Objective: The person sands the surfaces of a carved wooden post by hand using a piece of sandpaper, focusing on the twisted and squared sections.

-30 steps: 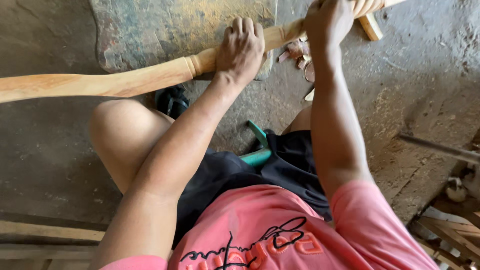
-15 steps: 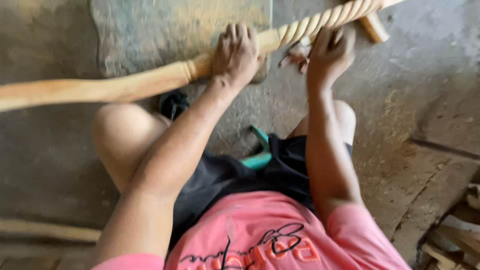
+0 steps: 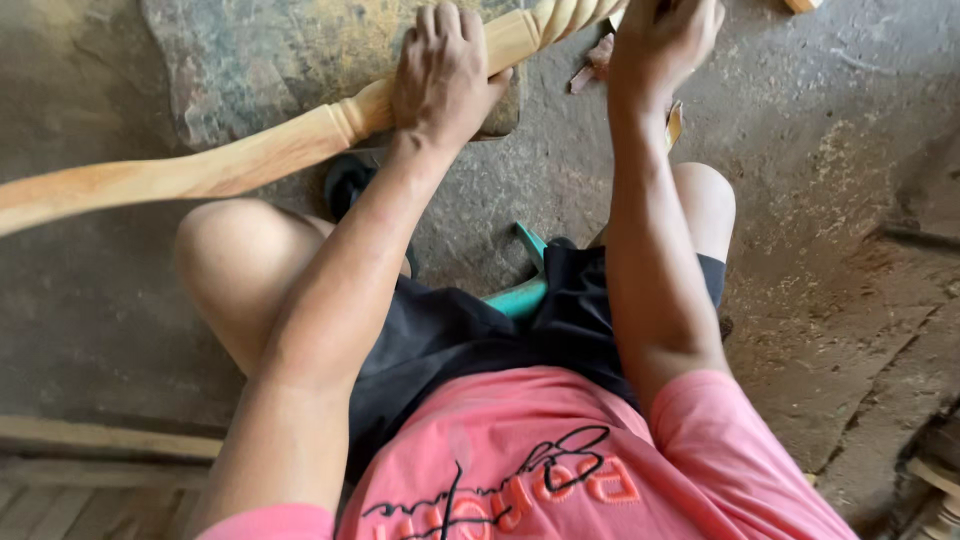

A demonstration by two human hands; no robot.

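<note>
1. Gripping was seen at the left hand (image 3: 445, 75), whose fingers were curled over the turned wooden spindle (image 3: 250, 160) just beside its carved collar.
2. The spindle was laid slantwise across a flat stone slab (image 3: 250, 60), with its smooth tapered end reaching out past the slab's left edge and its rope-twist section (image 3: 565, 18) rising off the slab's upper right corner.
3. The right hand (image 3: 665, 40) was held closed against the twisted section, just right of the slab; whether a tool or a bit of abrasive was pinched in it could not be told.
4. A bare knee (image 3: 225, 265) was raised below the slab, under the spindle's smooth part.
5. A teal tool handle (image 3: 520, 290) was tucked between the legs, below the slab's right corner, against black shorts (image 3: 450, 340).
6. A pink shirt (image 3: 540, 460) filled the lower edge, well below the slab.
7. Wood scraps (image 3: 595, 65) lay on the dusty ground (image 3: 830, 200) just right of the slab.
</note>
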